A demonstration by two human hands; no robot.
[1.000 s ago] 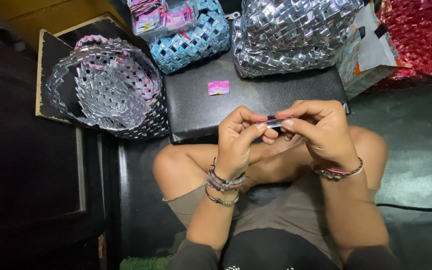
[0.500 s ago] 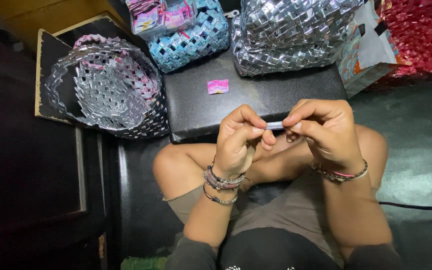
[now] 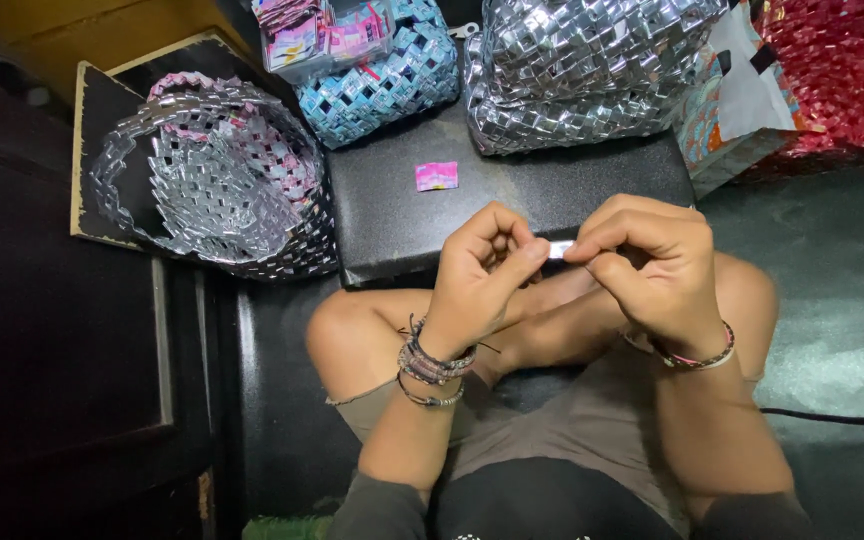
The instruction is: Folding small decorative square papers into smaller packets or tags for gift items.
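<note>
My left hand and my right hand meet above my crossed legs, fingertips pinching the two ends of a small folded silver strip. Most of the strip is hidden by my fingers. Both wrists wear beaded bracelets. Just beyond my hands lies a black flat box with one small pink folded wrapper on top of it.
A silver woven basket with pink trim stands at the left. A blue woven basket holding wrappers, a large silver woven bag and a red woven bag line the back. A black cable runs at right.
My hands have shifted slightly apart along the strip, showing a little more of its silver middle. Everything else stays put.
</note>
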